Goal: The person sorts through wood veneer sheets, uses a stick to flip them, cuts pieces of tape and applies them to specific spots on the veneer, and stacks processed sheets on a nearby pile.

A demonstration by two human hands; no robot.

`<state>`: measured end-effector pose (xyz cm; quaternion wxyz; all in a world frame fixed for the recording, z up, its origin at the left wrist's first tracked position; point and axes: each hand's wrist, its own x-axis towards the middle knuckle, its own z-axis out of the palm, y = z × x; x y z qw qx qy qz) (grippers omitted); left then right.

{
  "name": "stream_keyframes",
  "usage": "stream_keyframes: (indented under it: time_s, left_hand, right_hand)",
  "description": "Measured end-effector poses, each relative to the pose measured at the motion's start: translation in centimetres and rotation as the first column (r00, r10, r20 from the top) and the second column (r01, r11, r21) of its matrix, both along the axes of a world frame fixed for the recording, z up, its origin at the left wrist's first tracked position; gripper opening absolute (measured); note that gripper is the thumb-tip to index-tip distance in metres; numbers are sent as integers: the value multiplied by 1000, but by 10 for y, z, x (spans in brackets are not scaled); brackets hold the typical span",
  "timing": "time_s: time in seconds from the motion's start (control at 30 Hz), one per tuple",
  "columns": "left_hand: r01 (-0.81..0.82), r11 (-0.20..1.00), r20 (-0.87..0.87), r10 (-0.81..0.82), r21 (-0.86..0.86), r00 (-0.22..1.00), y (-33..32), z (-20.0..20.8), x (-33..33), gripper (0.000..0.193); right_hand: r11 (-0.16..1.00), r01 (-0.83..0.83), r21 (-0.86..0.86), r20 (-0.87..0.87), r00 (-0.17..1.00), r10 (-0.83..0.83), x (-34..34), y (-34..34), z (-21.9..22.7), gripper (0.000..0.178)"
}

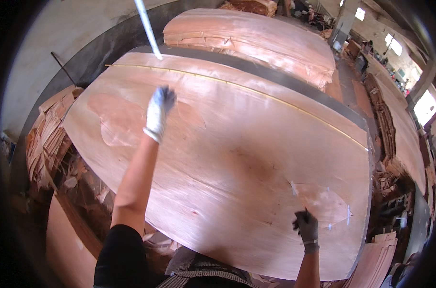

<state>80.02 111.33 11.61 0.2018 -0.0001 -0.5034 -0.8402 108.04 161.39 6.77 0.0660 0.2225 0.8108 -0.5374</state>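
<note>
A: Principal item?
B: One broad veneer sheet (213,125), pinkish-brown, spread flat in front of the person. A dark smudge (254,163) is borne near its middle.

A: Features upon it?
B: One darker patch (113,120), irregular in outline, is seen on the left part. One paler patch (323,204) is seen near the right side, with short strips of pale tape (349,215) at its margin. One thin yellow strip (227,83) is laid along the far edge.

A: Hands?
B: Left hand (160,111), gloved in white with dark fingers: extended over the left part, near the darker patch. Whether it is clenched or released cannot be told, nor whether the sheet is touched. Right hand (307,228), gloved in dark grey: placed just beside the paler patch, fingers bent; whether anything is grasped cannot be told.

A: Surroundings?
B: One white rod (148,29), slanted, its lower end seen by the far edge. Behind, one thick veneer stack (251,36). At left, ragged veneer scraps (50,137), heaped. At right, one long pile (398,132); beyond it, bright windows (394,44).
</note>
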Motion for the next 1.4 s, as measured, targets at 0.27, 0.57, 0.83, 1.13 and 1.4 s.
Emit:
stream_keyframes:
  time_s: [0.27,0.57,0.83,1.13,1.4]
  left_hand:
    - [244,753,-362,-540,-611,760,11,213,96,37]
    - [547,619,66,-627,-563,777,11,137,178,31]
    - [188,549,-77,-423,-814,903,-4,211,162,18]
    - [-193,367,-320,-323,-910,891,-85,177,70,14]
    - [272,264,189,-302,-925,934,-193,-93,-48,27]
  right_hand:
    - [971,-226,74,-717,665,210,-126,-232,197,18]
    - [810,-548,-208,-783,589,198,-118,-355,286,24]
    - [835,-379,-399,-608,791,69,-85,-357,207,14]
    - [978,-58,200,-568,806,164,-145,-354,140,10]
    - [909,191,-371,16,980,-199,-197,-396,-20,20]
